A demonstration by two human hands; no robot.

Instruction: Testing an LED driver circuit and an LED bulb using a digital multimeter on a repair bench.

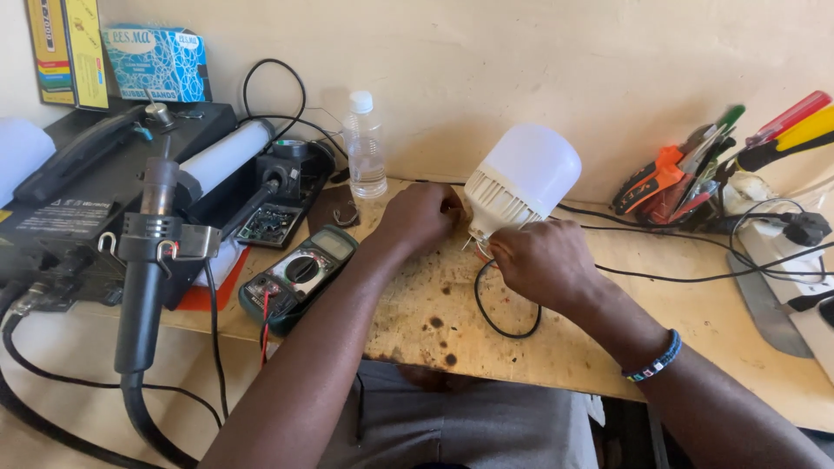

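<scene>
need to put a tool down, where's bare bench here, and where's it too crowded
Bare wood lies right of the right hand, between the black cable and the bench's front edge, and in front of the left hand, beside the multimeter. The left end around the hot-air station and the tool pile are crowded.

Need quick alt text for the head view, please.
Both hands, left hand and right hand, hold a large white bulb by its base over a stained wooden bench, with a black wire looping below. A multimeter lies left.

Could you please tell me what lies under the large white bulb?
Under the large white bulb, a looping black wire crosses the stained wooden bench. Both hands cover the bulb's base.
</scene>
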